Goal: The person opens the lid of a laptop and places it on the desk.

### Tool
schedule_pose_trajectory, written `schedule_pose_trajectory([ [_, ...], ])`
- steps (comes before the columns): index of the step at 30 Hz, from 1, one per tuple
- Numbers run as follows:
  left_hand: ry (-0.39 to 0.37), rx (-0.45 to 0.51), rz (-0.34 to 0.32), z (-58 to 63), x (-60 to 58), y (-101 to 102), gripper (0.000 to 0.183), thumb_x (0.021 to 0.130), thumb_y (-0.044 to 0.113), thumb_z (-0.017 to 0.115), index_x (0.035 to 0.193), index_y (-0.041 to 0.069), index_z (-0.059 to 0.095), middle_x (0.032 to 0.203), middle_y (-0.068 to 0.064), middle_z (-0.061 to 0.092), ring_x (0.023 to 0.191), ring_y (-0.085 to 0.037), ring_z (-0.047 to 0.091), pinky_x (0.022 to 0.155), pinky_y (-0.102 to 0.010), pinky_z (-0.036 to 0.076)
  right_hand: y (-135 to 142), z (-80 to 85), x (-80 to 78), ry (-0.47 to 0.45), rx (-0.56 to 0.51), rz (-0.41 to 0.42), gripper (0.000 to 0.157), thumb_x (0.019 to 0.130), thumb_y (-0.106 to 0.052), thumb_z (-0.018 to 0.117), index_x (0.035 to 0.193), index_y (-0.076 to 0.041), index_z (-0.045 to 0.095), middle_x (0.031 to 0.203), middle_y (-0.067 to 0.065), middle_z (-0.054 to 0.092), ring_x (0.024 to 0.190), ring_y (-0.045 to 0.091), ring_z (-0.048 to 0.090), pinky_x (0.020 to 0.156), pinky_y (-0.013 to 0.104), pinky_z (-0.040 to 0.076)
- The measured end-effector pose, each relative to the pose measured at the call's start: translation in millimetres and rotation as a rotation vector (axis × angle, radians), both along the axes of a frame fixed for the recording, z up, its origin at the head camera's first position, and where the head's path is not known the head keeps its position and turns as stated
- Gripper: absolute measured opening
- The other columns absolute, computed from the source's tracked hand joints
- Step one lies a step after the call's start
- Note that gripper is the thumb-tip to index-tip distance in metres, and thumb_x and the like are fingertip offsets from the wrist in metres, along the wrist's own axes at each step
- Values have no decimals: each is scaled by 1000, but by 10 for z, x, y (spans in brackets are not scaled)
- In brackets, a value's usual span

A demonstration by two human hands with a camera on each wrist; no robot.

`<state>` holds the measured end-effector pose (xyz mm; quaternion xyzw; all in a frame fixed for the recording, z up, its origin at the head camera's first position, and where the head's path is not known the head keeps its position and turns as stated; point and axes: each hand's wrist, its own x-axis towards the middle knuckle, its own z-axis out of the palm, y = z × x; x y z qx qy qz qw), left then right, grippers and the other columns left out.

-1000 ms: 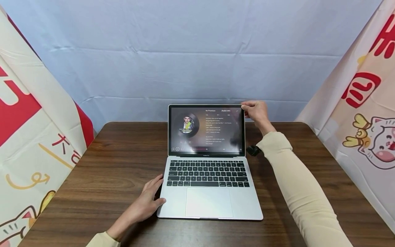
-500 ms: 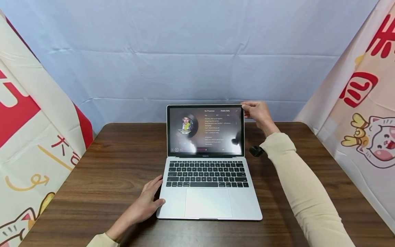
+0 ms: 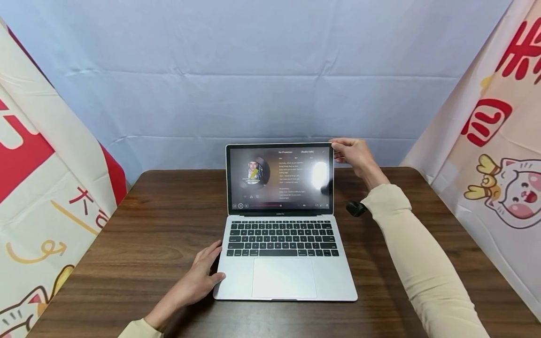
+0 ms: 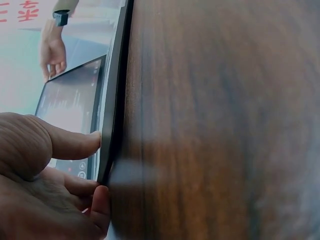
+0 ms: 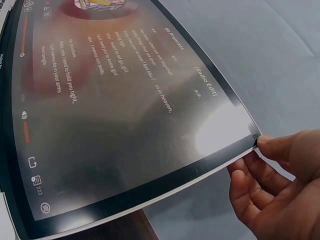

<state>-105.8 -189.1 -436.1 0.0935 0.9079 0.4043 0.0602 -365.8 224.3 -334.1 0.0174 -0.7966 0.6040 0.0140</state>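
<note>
A silver laptop [image 3: 284, 277] stands unfolded on the wooden table, its lit screen [image 3: 281, 178] showing a music player with lyrics. My right hand [image 3: 351, 151] pinches the top right corner of the lid between thumb and fingers; the right wrist view shows the thumb [image 5: 272, 147] on the front bezel and the fingers behind. At the left edge of the base, my left hand [image 3: 202, 276] grips the side. Its thumb [image 4: 80, 145] lies on the upper edge and its fingertips [image 4: 101, 200] sit against the side and underside in the left wrist view.
The brown wooden table [image 3: 152, 234] reaches back to a pale blue cloth [image 3: 262, 94]. Printed banners hang at the left [image 3: 55, 188] and right [image 3: 503, 141]. Below my right wrist hangs a small black device [image 3: 356, 208].
A bright reflection has travelled across the screen to its right side, and the lid's angle looks slightly altered. My right wrist and forearm have shifted a little right; the left hand keeps its place.
</note>
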Motion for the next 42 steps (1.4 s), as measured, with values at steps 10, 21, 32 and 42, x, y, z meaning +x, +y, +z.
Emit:
schedule_pose_trajectory([
  [10, -29, -43, 3, 45, -41, 15, 63, 89, -3, 73, 145, -15, 46, 160, -26, 35, 148, -47, 25, 115, -63, 26, 48, 49, 48, -17, -36, 15, 41, 104, -23, 65, 138, 0, 64, 99, -6, 70, 81, 10, 68, 73, 24, 56],
  [21, -37, -123, 30, 53, -67, 36, 62, 89, -2, 74, 143, -15, 49, 158, -27, 38, 147, -46, 29, 114, -62, 30, 61, 74, 77, -25, -7, 34, 39, 106, -23, 62, 136, 0, 64, 104, -3, 71, 86, 11, 70, 82, 30, 58],
  [32, -6, -103, 62, 173, -128, -22, 58, 95, 6, 70, 146, -11, 48, 149, -31, 49, 137, -43, 47, 110, -61, 38, 182, 133, 181, 2, 11, 63, 44, 106, -26, 60, 141, 1, 60, 103, 0, 74, 95, 18, 72, 78, 26, 57],
  [42, 22, -147, 95, 398, -233, -208, 63, 101, 12, 65, 155, -6, 38, 154, -29, 45, 134, -46, 51, 106, -61, 42, 369, 116, 299, 30, 87, 28, 45, 107, -27, 59, 143, 0, 58, 105, -8, 71, 100, 15, 72, 86, 32, 57],
])
